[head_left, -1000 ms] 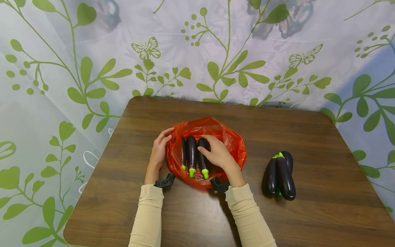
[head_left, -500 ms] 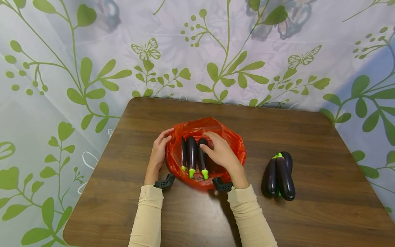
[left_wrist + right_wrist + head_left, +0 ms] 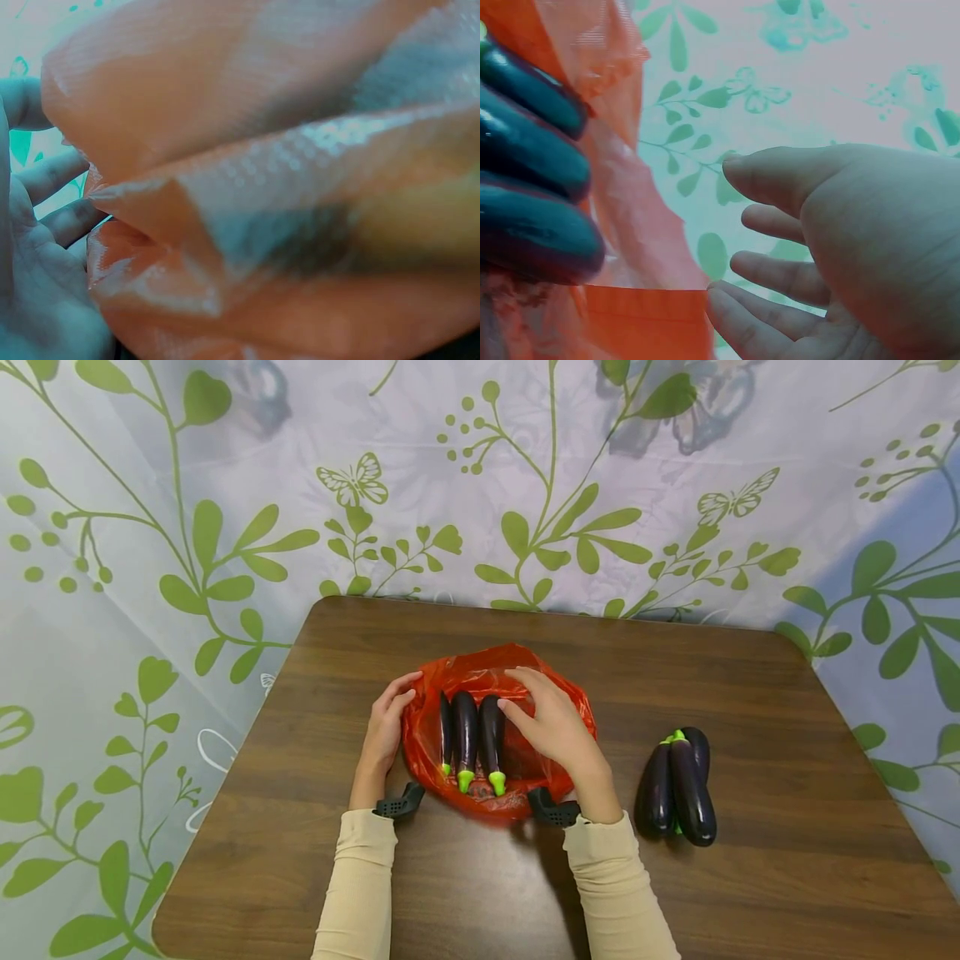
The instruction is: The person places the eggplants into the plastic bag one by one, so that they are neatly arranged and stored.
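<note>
A red plastic bag [image 3: 431,777] lies with its mouth spread on the table. Inside it sit three eggplants side by side: a left one [image 3: 446,733], mostly covered by the bag's fold, a middle one [image 3: 467,735] and a right one [image 3: 492,735]. Their green stems point toward me. My left hand [image 3: 385,727] rests against the bag's left side, fingers loosely bent along the plastic. Over the bag's right half hovers my right hand [image 3: 555,722], its fingers spread and holding nothing; the right wrist view shows a gap between it and the eggplants.
Several more eggplants [image 3: 678,789] are piled to the right of the bag on the brown wooden table [image 3: 787,760]. A patterned cloth [image 3: 465,485] with green leaves hangs behind the table. Each wrist carries a black camera mount [image 3: 401,802].
My right hand has let go of the right eggplant and drawn back up and to the right, fingers spreading. The left hand stays at the bag's side.
</note>
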Motion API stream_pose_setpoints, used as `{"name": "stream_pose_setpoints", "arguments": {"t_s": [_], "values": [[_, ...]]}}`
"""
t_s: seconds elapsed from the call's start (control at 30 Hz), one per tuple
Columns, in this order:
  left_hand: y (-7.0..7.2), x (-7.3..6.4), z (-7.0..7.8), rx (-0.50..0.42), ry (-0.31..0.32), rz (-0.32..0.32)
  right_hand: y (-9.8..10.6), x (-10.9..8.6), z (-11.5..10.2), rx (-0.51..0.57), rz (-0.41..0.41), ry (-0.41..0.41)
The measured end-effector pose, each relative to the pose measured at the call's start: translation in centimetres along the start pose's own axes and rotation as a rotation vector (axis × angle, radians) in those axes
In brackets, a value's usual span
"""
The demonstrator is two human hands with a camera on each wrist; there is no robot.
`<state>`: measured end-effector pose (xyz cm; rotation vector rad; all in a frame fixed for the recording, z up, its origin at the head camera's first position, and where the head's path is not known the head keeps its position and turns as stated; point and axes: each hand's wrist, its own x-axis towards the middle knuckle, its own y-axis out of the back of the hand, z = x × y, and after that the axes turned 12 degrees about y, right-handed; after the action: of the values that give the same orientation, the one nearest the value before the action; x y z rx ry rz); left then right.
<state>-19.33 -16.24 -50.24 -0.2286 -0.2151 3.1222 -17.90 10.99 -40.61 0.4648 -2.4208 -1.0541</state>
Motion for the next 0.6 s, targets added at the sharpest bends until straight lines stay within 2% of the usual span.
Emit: {"name": "stream_pose_setpoints", "arguments": {"t_s": [0.27,0.6], "values": [[0.2,0.0,-0.1,0.004,0.004,-0.003,1.7,-0.4,-0.4,0.001,0.035,-0.001],[0.0,0.1,-0.1,-0.029,-0.004,-0.006,3.6,-1.3,-0.3,-0.014,0.060,-0.052]]}}
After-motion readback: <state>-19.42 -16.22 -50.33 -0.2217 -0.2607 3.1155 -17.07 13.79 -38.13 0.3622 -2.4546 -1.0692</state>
